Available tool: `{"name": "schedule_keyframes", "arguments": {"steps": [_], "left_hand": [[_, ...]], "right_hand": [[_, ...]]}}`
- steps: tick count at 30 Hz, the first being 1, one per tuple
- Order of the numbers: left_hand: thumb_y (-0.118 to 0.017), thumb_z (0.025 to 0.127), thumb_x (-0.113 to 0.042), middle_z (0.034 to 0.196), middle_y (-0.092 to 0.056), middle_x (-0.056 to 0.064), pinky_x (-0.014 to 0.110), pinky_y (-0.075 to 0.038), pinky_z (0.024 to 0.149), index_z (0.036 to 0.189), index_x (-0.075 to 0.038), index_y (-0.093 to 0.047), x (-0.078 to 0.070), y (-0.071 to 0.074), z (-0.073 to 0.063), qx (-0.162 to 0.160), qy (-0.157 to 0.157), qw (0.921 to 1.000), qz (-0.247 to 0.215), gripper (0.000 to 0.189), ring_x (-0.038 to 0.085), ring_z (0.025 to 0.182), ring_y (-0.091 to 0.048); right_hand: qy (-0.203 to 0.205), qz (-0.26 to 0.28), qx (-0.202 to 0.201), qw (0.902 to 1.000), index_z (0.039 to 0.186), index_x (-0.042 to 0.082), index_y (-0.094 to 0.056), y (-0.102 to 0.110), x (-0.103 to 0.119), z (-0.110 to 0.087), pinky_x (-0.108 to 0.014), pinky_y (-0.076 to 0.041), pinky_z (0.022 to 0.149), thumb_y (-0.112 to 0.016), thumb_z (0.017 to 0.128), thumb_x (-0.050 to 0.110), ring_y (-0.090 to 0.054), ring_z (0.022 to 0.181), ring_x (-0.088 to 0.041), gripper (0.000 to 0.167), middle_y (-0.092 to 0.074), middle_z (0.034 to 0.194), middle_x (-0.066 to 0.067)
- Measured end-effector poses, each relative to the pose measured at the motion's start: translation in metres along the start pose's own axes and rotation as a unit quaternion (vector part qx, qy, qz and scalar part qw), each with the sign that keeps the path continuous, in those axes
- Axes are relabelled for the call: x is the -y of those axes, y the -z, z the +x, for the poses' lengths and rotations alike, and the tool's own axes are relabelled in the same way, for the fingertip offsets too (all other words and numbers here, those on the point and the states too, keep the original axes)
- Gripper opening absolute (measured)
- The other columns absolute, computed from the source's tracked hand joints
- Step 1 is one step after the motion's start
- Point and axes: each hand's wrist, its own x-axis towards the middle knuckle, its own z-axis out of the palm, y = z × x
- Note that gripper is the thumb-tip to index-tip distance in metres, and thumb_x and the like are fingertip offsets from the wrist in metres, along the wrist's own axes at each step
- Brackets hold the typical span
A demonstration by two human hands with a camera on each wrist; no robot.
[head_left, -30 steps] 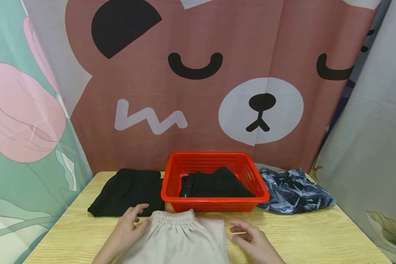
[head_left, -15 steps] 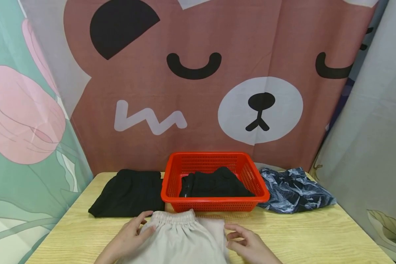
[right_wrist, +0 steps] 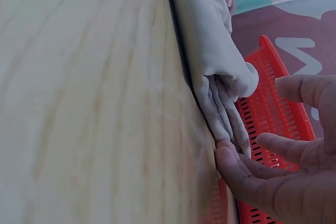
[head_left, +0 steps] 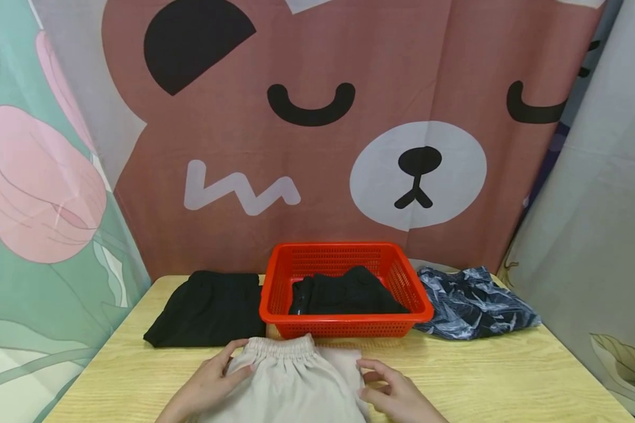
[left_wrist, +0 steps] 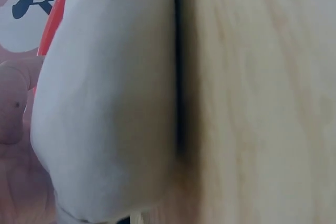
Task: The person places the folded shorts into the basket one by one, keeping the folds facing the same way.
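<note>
Folded beige pants (head_left: 283,385) with a gathered elastic waistband lie at the front of the table, their lower part cut off by the head view. At their left edge is my left hand (head_left: 209,379), thumb over the cloth and index finger up beside the waistband. My right hand (head_left: 394,390) touches the opposite side with loosely bent fingers. In the right wrist view, its fingertips (right_wrist: 227,156) meet the low end of the folded layers. The left wrist view has the beige cloth (left_wrist: 105,103) bulging in front of the left hand (left_wrist: 21,145), hiding most fingers.
Behind the pants stands a red plastic basket (head_left: 344,320) holding a folded black garment (head_left: 349,294). Black folded clothing (head_left: 206,311) lies left of it, dark blue patterned shorts (head_left: 473,305) to its right. A bear-print curtain (head_left: 323,176) hangs behind the wooden table (head_left: 487,376).
Both hands have come inward. The left thumb moved onto the beige pants, and the right hand went from beside them to touching their right edge. The pants stay nearly in place.
</note>
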Motion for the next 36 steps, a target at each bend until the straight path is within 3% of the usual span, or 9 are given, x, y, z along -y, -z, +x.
{"name": "schedule_keyframes", "arguments": {"steps": [6, 15, 21, 32, 36], "left_hand": [[-0.071, 0.085, -0.044, 0.127, -0.055, 0.022, 0.058, -0.044, 0.087, 0.135, -0.014, -0.052, 0.0, -0.001, 0.002, 0.002, 0.028, 0.9991, -0.033, 0.061, 0.037, 0.107, -0.055], [-0.075, 0.082, -0.043, 0.114, -0.057, 0.013, 0.045, -0.046, 0.077, 0.133, -0.012, -0.053, -0.007, -0.005, 0.005, -0.005, 0.076, 0.9909, -0.111, 0.064, 0.028, 0.097, -0.053], [-0.076, 0.081, -0.043, 0.112, -0.053, 0.013, 0.046, -0.045, 0.08, 0.136, -0.011, -0.049, -0.006, -0.008, 0.007, 0.006, 0.087, 0.9846, -0.152, 0.069, 0.029, 0.099, -0.051], [-0.078, 0.082, -0.03, 0.122, -0.049, 0.017, 0.053, -0.042, 0.085, 0.137, -0.011, -0.047, -0.007, -0.014, 0.007, 0.003, 0.074, 0.982, -0.173, 0.066, 0.036, 0.11, -0.046], [-0.081, 0.078, -0.025, 0.127, -0.047, 0.018, 0.056, -0.04, 0.087, 0.137, -0.013, -0.049, -0.006, -0.014, 0.006, 0.004, 0.063, 0.9811, -0.183, 0.068, 0.038, 0.114, -0.043]], "right_hand": [[-0.04, 0.06, -0.005, 0.9974, 0.145, -0.001, -0.036, -0.008, 0.005, -0.001, -0.048, -0.055, 0.071, -0.064, 0.094, 0.018, -0.059, 0.097, -0.028, 0.061, -0.054, 0.115, -0.016], [-0.044, 0.113, 0.008, 0.9926, 0.149, 0.002, -0.026, -0.008, 0.006, 0.001, -0.049, -0.055, 0.071, -0.062, 0.094, 0.016, -0.057, 0.095, -0.025, 0.068, -0.051, 0.113, -0.018], [-0.044, 0.146, 0.034, 0.9877, 0.15, 0.004, -0.024, -0.008, 0.005, 0.001, -0.049, -0.054, 0.075, -0.06, 0.094, 0.014, -0.055, 0.095, -0.025, 0.067, -0.048, 0.111, -0.019], [-0.027, 0.116, 0.046, 0.9918, 0.15, 0.01, -0.031, -0.015, 0.005, 0.006, -0.029, -0.045, 0.062, -0.065, 0.093, 0.015, -0.049, 0.084, -0.021, 0.067, -0.05, 0.094, -0.01], [-0.019, 0.102, 0.05, 0.9934, 0.149, 0.01, -0.034, -0.015, 0.005, 0.007, -0.029, -0.043, 0.062, -0.066, 0.093, 0.016, -0.048, 0.087, -0.023, 0.065, -0.049, 0.102, -0.01]]}}
